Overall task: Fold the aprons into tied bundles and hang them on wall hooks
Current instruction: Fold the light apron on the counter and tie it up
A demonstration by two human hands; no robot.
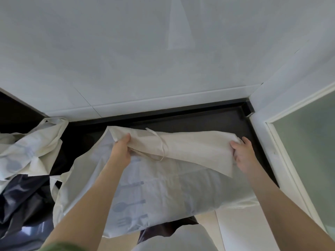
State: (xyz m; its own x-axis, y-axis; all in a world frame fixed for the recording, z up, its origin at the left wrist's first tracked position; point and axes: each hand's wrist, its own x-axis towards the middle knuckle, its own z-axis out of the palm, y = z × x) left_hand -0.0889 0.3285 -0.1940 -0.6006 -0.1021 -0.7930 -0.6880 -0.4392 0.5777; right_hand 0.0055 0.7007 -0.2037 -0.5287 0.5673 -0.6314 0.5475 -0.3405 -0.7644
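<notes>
The apron you are working on, cream with blue cutlery print, lies spread on the dark counter, and its near edge hangs off the front. Its far part is turned over as a flap. The flap's long axis runs left to right, across you.

Your left hand pinches the flap's left end, thumb on top. Your right hand grips the right end, fingers curled into the cloth. Both hands are clamped on the same flap, one at each end, about equally near. The rest of the apron lies toward you from both grips, so my guess is the fold comes down toward your body.

One strap loops loose over the flap between your hands and may get trapped in the fold.

Count:
- Two cream aprons. The second apron is crumpled at far left, well apart.
- One dark cloth below it; I cannot tell if it is an apron.
- No hooks in view.

Beyond these are the white wall behind and a door frame at right.
</notes>
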